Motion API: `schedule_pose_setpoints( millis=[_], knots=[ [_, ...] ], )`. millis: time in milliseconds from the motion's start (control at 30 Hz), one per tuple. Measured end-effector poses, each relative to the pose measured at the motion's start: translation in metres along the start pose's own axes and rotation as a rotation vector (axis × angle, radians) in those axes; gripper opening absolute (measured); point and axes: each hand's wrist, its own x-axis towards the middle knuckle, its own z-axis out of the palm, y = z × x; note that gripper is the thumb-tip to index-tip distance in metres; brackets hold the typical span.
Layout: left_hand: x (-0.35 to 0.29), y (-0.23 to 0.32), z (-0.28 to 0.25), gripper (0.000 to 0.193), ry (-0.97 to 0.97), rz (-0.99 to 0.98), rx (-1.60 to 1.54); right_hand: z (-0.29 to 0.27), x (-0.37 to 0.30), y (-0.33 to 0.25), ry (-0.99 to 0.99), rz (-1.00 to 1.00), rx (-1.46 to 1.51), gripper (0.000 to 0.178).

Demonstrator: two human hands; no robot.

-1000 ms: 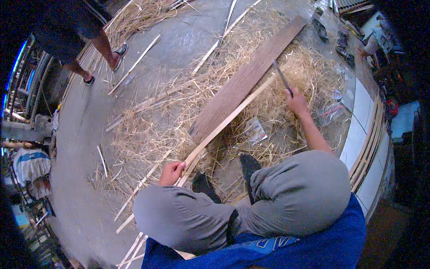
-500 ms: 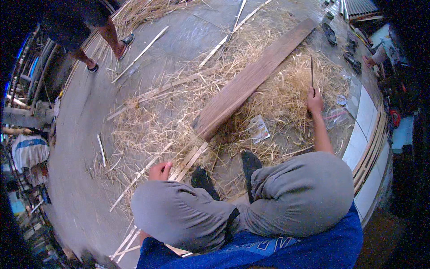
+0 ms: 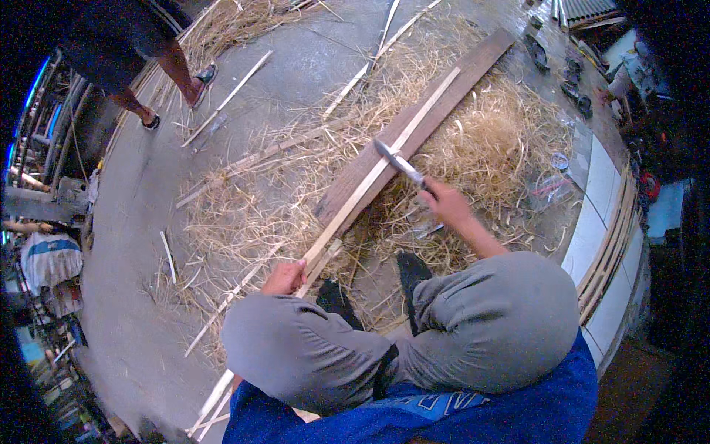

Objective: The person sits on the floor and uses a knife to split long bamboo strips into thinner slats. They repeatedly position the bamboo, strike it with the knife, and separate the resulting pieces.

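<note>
A long pale wooden strip (image 3: pixel 353 206) lies lengthwise over a dark brown plank (image 3: pixel 436 100), which slants away to the upper right. My left hand (image 3: pixel 285 277) is closed around the strip's near part, beside my left knee. In my right hand (image 3: pixel 447 203) is a knife (image 3: pixel 400 163) with a dark handle. Its blade crosses the strip about midway along the plank and appears to rest on it. Curly shavings (image 3: pixel 488 140) are heaped on both sides of the plank.
More pale strips (image 3: pixel 226 100) lie on the grey floor to the left. A person in sandals (image 3: pixel 201 83) stands at the upper left. Stacked slats (image 3: pixel 608 248) line white tiles at right. A clear plastic wrapper (image 3: pixel 551 191) lies among the shavings. Dark shoes (image 3: pixel 536 53) sit far right.
The pale strip now lies along the plank, held by my left hand. My right hand has swung the knife from the right, inward and left, bringing its blade over the strip.
</note>
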Motion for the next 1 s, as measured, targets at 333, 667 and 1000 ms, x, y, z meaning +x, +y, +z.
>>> schedule_pose_setpoints(
  millis=[333, 667, 1000],
  knots=[
    [0.009, -0.023, 0.036, 0.047, 0.151, 0.271, -0.092, 0.004, 0.005, 0.020, -0.089, -0.239, -0.104, 0.040],
    [0.010, -0.050, 0.030, 0.052, 0.232, 0.280, -0.103, -0.043, 0.022, 0.005, -0.089, 0.286, -0.086, 0.045],
    [-0.003, -0.069, 0.028, 0.043, 0.233, 0.184, -0.032, -0.021, 0.032, 0.068, 0.273, 0.139, -0.066, 0.038]
  ],
)
